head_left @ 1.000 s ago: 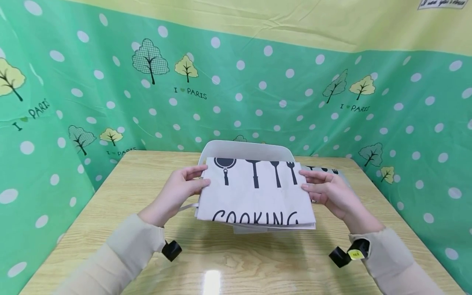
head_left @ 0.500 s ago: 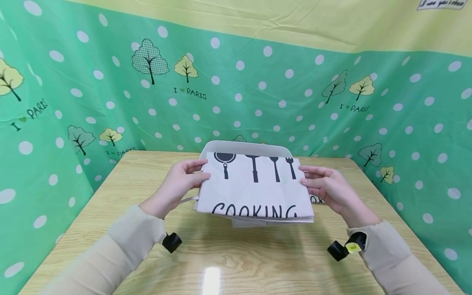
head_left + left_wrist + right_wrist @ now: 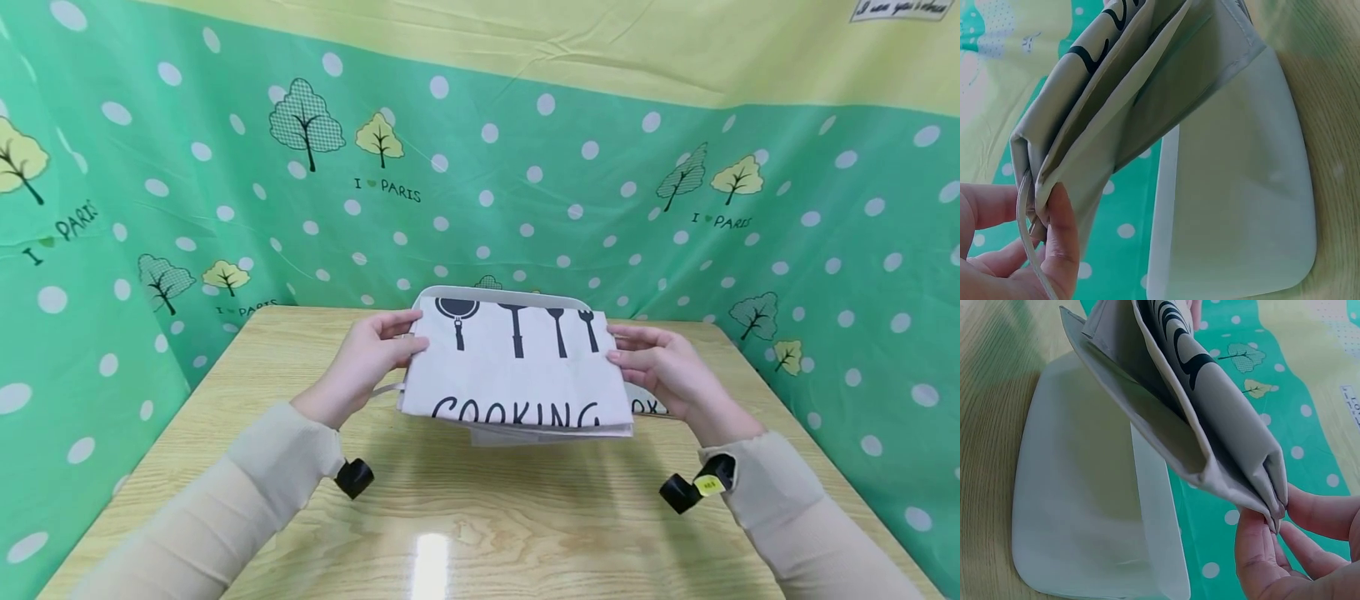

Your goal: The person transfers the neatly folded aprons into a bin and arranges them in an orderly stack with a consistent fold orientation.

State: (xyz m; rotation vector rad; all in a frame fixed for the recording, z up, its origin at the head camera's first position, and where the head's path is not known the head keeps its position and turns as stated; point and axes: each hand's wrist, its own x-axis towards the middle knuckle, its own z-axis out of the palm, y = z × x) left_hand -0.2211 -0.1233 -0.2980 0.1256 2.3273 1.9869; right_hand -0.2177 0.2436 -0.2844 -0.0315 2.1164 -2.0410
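Head view: folded printed cloth [image 3: 517,371] had just risen, hiding more of the white container [image 3: 1247,187] beyond it. Left hand [image 3: 363,358] and right hand [image 3: 675,371] each had a pinching grip on its side edges above the worktop [image 3: 555,517]; looked mid-carry to me, nothing released.

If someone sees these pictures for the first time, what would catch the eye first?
Probably the folded white cloth printed COOKING, held between the left hand and right hand near the head view's centre. Next, the green dotted backdrop behind the table, and the white bin partly hidden behind the cloth.
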